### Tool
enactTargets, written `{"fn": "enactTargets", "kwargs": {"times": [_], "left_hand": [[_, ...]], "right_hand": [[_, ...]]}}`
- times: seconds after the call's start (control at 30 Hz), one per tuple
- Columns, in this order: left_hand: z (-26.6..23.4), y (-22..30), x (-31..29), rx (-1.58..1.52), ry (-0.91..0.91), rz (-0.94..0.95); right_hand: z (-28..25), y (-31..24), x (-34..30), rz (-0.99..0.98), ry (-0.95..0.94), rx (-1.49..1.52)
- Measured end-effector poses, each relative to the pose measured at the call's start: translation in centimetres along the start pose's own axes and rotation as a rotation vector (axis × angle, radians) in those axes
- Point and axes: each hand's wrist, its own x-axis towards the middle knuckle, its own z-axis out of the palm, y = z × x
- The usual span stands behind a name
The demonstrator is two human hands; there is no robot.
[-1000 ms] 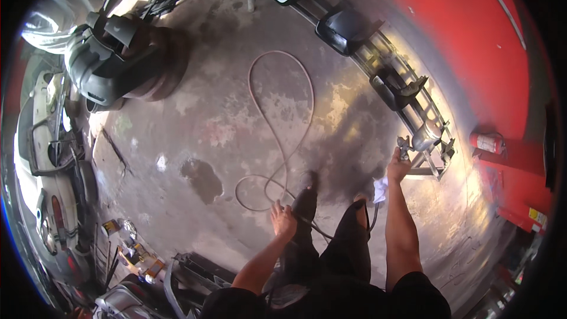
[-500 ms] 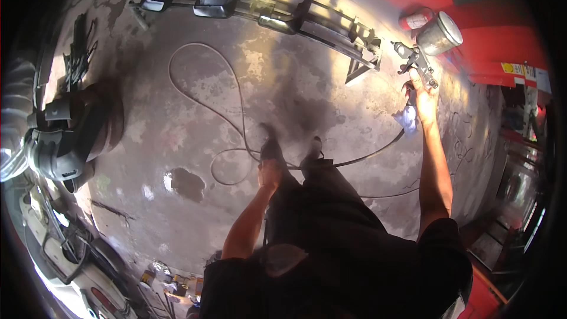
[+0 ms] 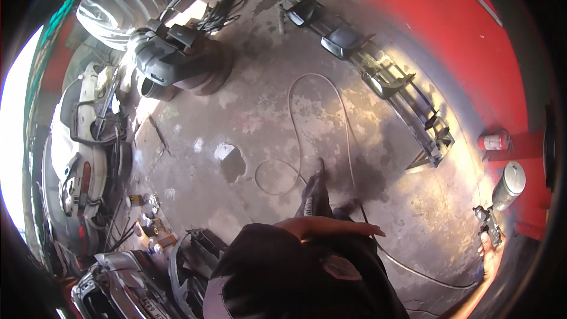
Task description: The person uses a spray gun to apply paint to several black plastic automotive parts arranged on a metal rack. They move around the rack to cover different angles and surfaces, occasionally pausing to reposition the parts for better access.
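Observation:
At the far right my right hand is closed round a spray gun, held up beside the red wall. On top of the gun sits a metal paint cup with a lid. From below that hand a thin hose runs back past my legs and loops over the floor. My left forearm lies across the front of my body, and my left hand is stretched out flat, pointing right. It appears to hold nothing, and the hose passes close to its fingertips.
A long metal rack carrying dark mirror-like housings stands along the red wall. A red extinguisher-like cylinder is near the paint cup. Dark plastic parts are piled at upper left. Car bumpers and bottles lie at left.
My view has turned left, so the rack and floor now appear farther right. My left arm has swung across my body to the right. The spray gun stays in my right hand.

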Motion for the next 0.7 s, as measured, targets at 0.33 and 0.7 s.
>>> {"fn": "enactTargets", "kwargs": {"times": [0.33,0.7], "left_hand": [[-8.7,-0.3,-29.2,0.696,0.854,-1.019],[4.3,4.9,-31.3,0.394,0.839,-1.090]], "right_hand": [[18.7,6.3,4.8,-0.246,-0.480,0.292],[29.6,18.3,-1.6,-0.271,-0.494,0.099]]}}
